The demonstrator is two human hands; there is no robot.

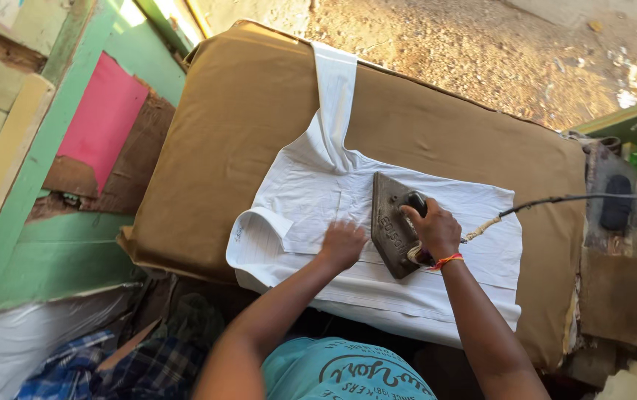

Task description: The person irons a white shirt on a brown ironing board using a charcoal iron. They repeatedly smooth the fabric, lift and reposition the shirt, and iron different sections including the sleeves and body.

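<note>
Two hands work on a white shirt (pixel 407 244) spread flat on the brown padded counter (pixel 244 118), one sleeve extending twd the far edge. Right hand (pixel 431 228) is closed around the black handle of a heavy metal iron (pixel 391 222) resting on the shirt's centre, w/ its cord (pixel 578 198) running off to the right. Left hand (pixel 342 243) lies open, palm down, pressing the fabric just beside the iron, near the collar (pixel 259 222).

A small roadside ironing stall, open to the street. A padded ironing table (pixel 259 111) covered in brown cloth carries a white shirt (pixel 407 200) and a heavy metal iron (pixel 391 226); bare dirt ground (pixel 481 52) lies beyond its far edge, and painted green wooden boards (pixel 52 259) stand at its left edge
</note>
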